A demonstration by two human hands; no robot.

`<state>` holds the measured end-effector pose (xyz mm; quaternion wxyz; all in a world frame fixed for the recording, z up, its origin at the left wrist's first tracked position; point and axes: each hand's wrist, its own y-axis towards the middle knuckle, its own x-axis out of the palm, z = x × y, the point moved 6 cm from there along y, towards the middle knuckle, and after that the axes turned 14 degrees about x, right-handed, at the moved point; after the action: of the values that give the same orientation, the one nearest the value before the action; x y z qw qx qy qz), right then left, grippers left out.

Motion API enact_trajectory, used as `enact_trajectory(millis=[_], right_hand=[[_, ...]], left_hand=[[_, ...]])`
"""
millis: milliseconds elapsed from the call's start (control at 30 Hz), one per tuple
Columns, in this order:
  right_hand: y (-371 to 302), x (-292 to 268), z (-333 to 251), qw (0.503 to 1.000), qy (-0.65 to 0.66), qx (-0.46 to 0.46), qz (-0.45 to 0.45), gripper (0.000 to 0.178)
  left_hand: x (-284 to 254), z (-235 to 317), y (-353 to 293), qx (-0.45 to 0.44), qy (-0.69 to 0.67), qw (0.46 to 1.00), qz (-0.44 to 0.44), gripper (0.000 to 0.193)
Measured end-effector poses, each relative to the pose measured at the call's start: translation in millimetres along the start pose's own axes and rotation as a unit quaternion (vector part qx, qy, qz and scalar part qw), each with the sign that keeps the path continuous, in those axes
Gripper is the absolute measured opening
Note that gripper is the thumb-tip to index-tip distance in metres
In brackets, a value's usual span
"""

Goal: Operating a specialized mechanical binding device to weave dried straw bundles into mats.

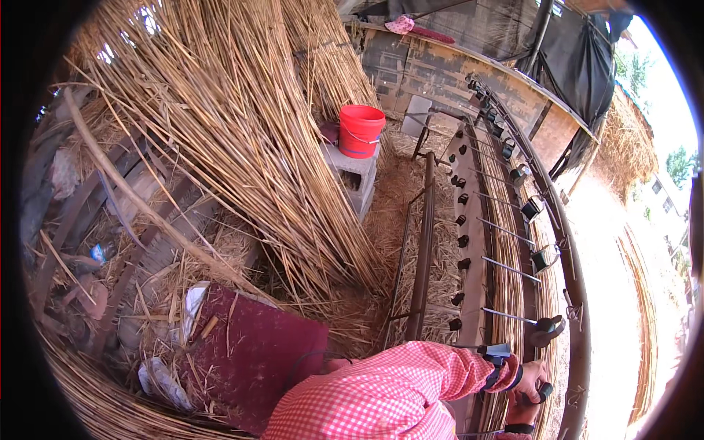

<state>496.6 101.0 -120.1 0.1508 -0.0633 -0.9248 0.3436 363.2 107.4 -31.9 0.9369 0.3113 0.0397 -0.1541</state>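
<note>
My left hand [531, 378], in a red-and-white checked sleeve with a dark wrist strap, reaches to the near end of a long mat-weaving frame [572, 293]. Its fingers are closed around a black bobbin [544, 393] at the frame's rail. Only a bit of my right hand [519, 425] shows at the bottom edge, just below the left, and its fingers are hidden. More black bobbins [545, 258] hang on cords along the rail, over a strip of woven reeds [506, 242].
A big stack of reed stalks [220, 125] leans at the left. A red bucket [361, 130] stands on a grey concrete block [356, 172]. A dark red mat [257, 352] lies on the straw-covered ground. A wooden wall [440, 73] runs behind.
</note>
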Motion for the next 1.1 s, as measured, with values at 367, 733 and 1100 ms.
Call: enact_trajectory(millis=[367,733,1100], right_hand=[[-81,-1,-29,0.823,-0.481,-0.294,0.072,0.034],[56,-161,-69,0.506,-0.612,-0.419,0.441,0.016],[-130,92,12,0.939,-0.244,-0.242,0.022,0.036]], left_hand=[[-22,-2,-9,0.009,0.069,0.996,0.05,0.032],[-71,55,-154,0.151,0.259,0.924,-0.238,0.036],[-227,173,-128,0.225,0.103,0.953,0.175,0.065]])
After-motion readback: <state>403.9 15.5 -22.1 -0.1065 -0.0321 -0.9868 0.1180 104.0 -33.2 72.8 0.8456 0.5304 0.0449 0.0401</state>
